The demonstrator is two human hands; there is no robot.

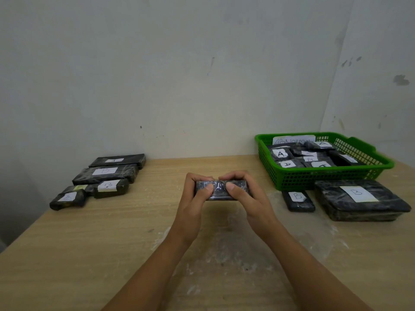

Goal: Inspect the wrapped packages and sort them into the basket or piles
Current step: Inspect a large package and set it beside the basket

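A small black wrapped package (219, 190) is held over the middle of the table, long side toward me. My left hand (194, 198) grips its left end and my right hand (246, 196) grips its right end, with both thumbs pressing on the near face. A green basket (292, 176) at the back right carries an "ABNormal" paper sign and several black packages labelled A. In front of the basket lie a small package labelled B (298, 200) and a large package labelled B (359, 199). A pile of black packages (105, 176) labelled A and B sits at the left.
The wooden table (112, 243) ends against a pale wall at the back. Its left edge runs diagonally toward me. A sheet of clear film (224, 248) lies on the tabletop under my forearms.
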